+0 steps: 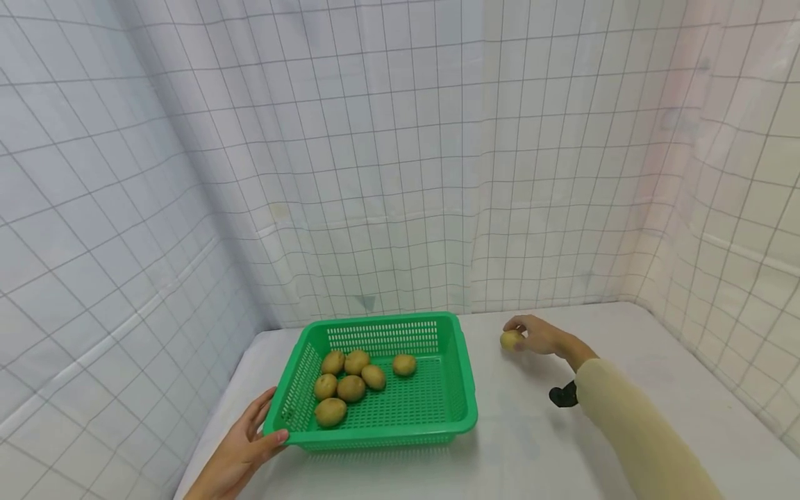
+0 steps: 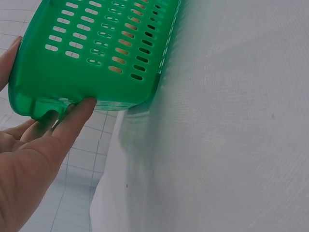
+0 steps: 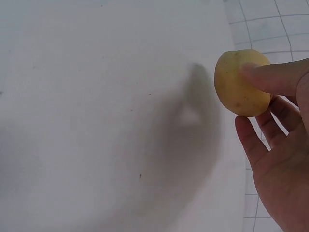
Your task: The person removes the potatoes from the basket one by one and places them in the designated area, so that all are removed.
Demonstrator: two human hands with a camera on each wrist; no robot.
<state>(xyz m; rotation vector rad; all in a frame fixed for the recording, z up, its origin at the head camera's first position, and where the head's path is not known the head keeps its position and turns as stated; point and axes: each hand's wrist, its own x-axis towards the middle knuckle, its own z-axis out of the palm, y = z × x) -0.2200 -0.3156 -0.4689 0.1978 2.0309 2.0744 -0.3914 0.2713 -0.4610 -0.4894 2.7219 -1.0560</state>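
Observation:
A green plastic basket sits on the table, with several potatoes gathered mostly in its left half. At its front left corner my left hand grips the rim, thumb on top; in the left wrist view the fingers of that hand lie against the basket's outer wall. Out to the right of the basket, my right hand pinches a single potato. The right wrist view shows this yellow potato held between thumb and fingers, its shadow falling on the white cloth.
A white cloth covers the table. White sheets with a dark grid hang behind it and along both sides. A black strap-like object is by my right wrist, at the end of the pale sleeve.

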